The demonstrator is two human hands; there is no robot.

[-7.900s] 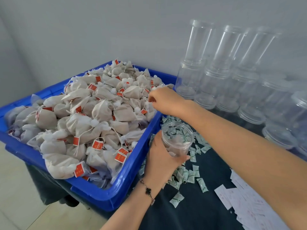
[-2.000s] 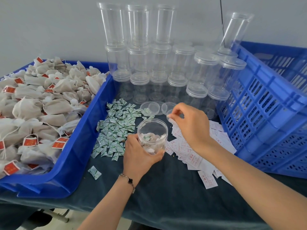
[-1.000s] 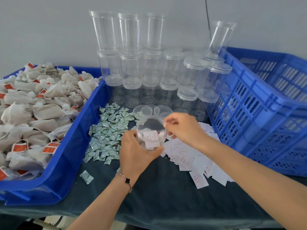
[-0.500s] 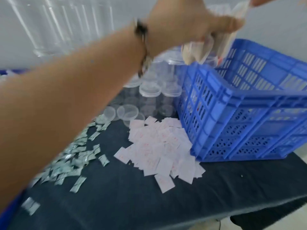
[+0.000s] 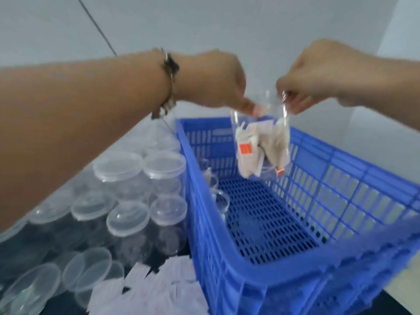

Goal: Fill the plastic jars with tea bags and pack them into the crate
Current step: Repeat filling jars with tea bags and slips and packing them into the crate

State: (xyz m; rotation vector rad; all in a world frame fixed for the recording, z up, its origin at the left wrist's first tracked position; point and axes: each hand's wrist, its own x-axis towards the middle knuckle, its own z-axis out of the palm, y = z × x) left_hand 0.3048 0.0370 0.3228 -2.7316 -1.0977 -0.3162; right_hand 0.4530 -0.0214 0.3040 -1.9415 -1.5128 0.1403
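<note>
A clear plastic jar with several white tea bags and red tags inside hangs in the air over the far half of the blue crate. My left hand pinches its top edge from the left. My right hand pinches the top from the right. The picture is blurred, so I cannot tell whether a lid is on it. Clear jars lie against the crate's left inner wall; their contents are not legible.
Lidded empty clear jars stand packed together left of the crate on the dark tablecloth. Loose lids and a pile of white paper slips lie at the bottom left. The crate's perforated floor shows on the right.
The view has swung right onto the crate. My left hand has carried the filled jar over the crate, and my right hand has now joined it at the jar's top.
</note>
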